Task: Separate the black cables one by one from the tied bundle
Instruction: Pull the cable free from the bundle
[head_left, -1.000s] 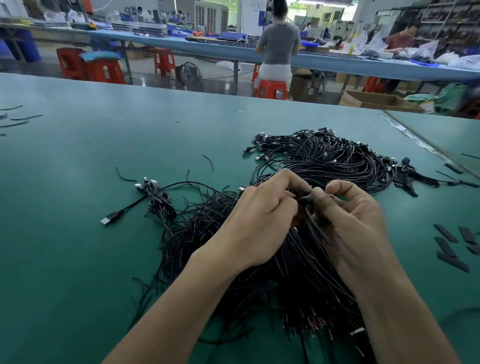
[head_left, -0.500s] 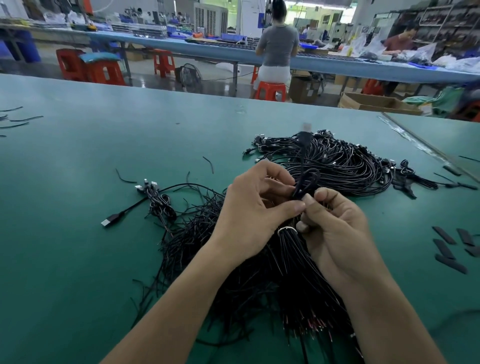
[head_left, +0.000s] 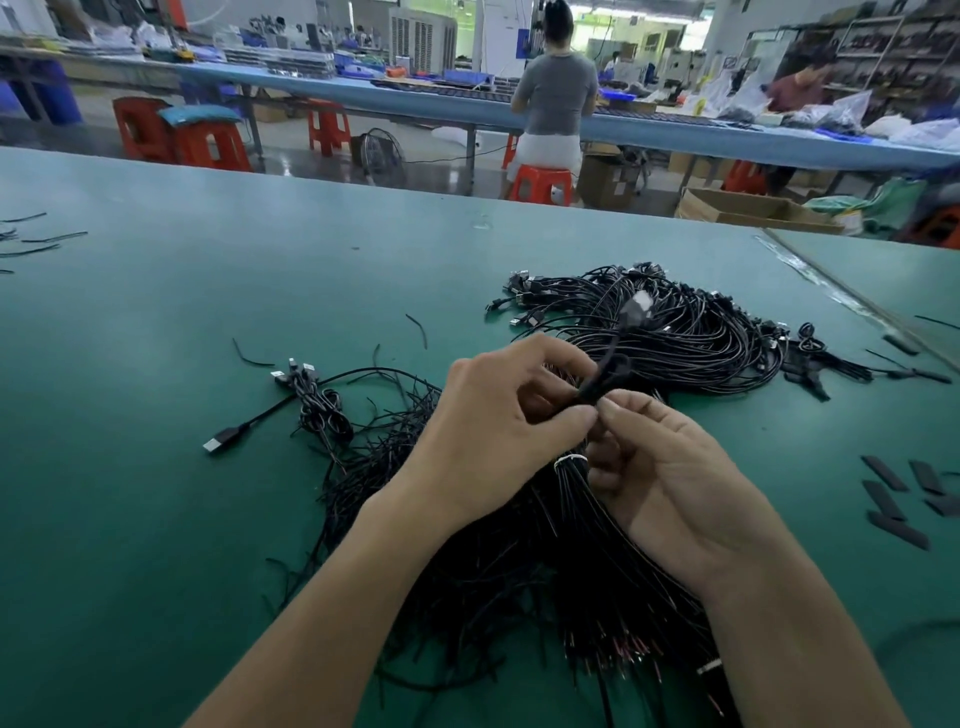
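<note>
Head view: the tied bundle (head_left: 571, 525) of black cables lies on the green table (head_left: 156, 519), directly under and between both hands, fanning toward the near edge. A pale tie (head_left: 570, 459) cinches it just below the fingertips. The left hand (head_left: 498, 431) and right hand (head_left: 670, 478) are brought together above the tie, thumb tips nearly touching. Between them they pinch one black cable (head_left: 605, 371), which loops up and away from the fingers; its blurred plug end (head_left: 638, 306) hangs over the far pile. Both hands are closed on that cable, the right hand's lower fingers also curled beside the bundle's neck.

Beyond the hands, a separated pile of cables (head_left: 675, 332) lies coiled, near but apart from the bundle. To the left rests a small knot of cables (head_left: 317, 405) with a USB plug (head_left: 218, 441). Dark flat strips (head_left: 893, 499) lie to the right.
</note>
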